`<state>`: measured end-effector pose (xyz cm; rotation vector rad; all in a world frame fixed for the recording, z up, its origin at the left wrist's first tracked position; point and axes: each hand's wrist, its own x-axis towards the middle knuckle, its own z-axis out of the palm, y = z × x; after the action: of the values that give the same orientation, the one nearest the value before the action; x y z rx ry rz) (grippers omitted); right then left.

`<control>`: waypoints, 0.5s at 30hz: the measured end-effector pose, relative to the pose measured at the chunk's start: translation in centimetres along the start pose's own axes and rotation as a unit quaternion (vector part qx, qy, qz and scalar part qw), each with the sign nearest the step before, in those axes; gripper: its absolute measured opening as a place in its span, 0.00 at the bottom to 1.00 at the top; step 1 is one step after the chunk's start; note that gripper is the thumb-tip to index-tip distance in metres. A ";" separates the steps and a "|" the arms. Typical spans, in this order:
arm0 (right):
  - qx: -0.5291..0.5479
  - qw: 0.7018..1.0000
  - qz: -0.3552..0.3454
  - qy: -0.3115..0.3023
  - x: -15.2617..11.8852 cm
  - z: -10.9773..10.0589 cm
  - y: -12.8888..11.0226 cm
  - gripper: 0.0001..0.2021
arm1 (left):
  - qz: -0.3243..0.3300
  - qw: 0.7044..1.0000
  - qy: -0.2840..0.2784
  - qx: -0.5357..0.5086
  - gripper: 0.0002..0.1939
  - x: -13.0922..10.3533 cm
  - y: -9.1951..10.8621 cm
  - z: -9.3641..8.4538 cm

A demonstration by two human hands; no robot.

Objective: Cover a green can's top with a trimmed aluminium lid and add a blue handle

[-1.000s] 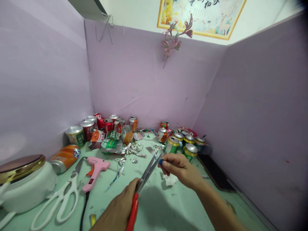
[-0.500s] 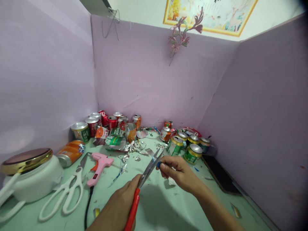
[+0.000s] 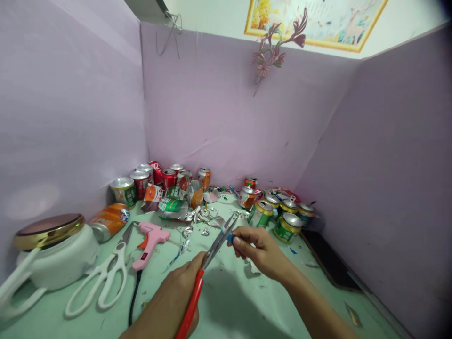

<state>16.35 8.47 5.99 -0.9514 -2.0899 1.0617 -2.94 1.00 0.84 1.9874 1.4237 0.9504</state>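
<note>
My left hand (image 3: 180,282) is closed round scissors (image 3: 192,303) with red handles, their blades pointing up and away, nearly together. My right hand (image 3: 259,249) pinches a small blue piece (image 3: 230,238), which looks like thin can metal, between thumb and fingers. This piece is right at the blades, and part of it is hidden by the fingertips. Beyond the blade tips lie silvery metal scraps (image 3: 205,232) and cut-open can sheets, among them a green and white one (image 3: 173,209).
To the left are a pink glue gun (image 3: 152,240), white-handled scissors (image 3: 106,280), an orange can (image 3: 111,220) and a white lidded pot (image 3: 67,263). Several green cans (image 3: 287,228) stand at right, beside a dark flat phone-like object (image 3: 328,259). Purple panels (image 3: 226,117) enclose the table.
The scissor blades have come closer together at the blue piece. Both hands stay in nearly the same place, while the whole view has shifted slightly.
</note>
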 end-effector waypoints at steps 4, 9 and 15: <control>0.007 1.000 0.026 0.000 1.1 0.6 0.3 0.10 | -0.020 1.000 -0.012 0.011 0.21 0.2 0.1 -0.7; 0.039 0.998 0.057 0.012 1.4 1.0 0.8 0.10 | -0.071 0.997 0.015 -0.031 0.04 0.1 0.6 -0.8; 0.120 0.988 0.085 0.039 1.3 1.1 0.8 0.12 | -0.161 0.970 0.090 -0.159 0.12 0.4 1.0 -0.9</control>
<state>15.07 9.40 5.03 -1.0442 -1.7942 1.3085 -2.95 1.03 2.22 1.4172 1.5225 1.1453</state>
